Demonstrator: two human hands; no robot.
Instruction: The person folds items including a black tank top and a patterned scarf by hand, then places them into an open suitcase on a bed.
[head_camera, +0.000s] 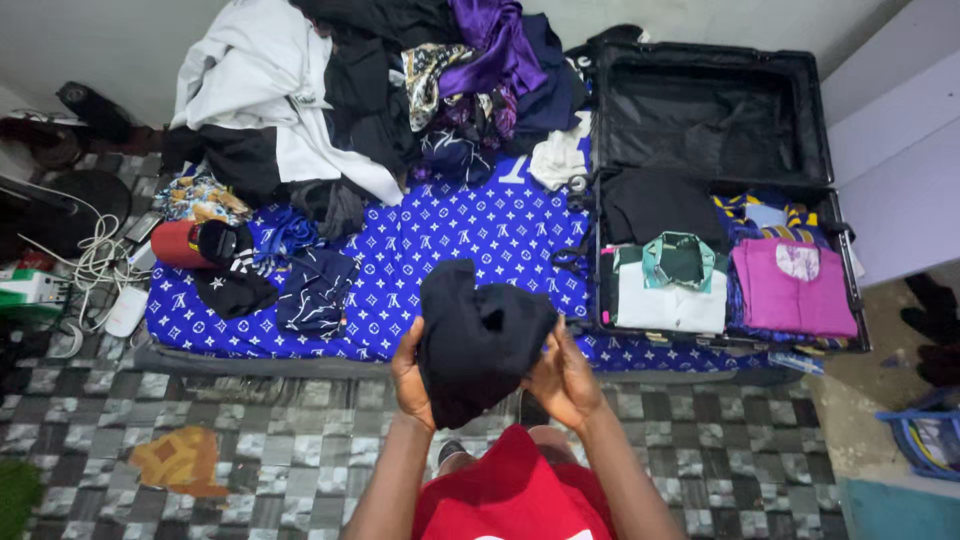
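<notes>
Both hands, left hand (412, 372) and right hand (562, 380), grip a bunched black garment (478, 335) at lower centre, before the blue patterned bed (470, 240)

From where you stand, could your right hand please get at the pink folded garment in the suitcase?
Probably not at once. The right hand and left hand both grip a black garment. Nothing lies over the pink garment in the open suitcase, but it sits at the far right, likely needing a lean.

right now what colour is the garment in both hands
Black, plain; the garment shows best in the head view, held by the left hand and right hand.
</notes>
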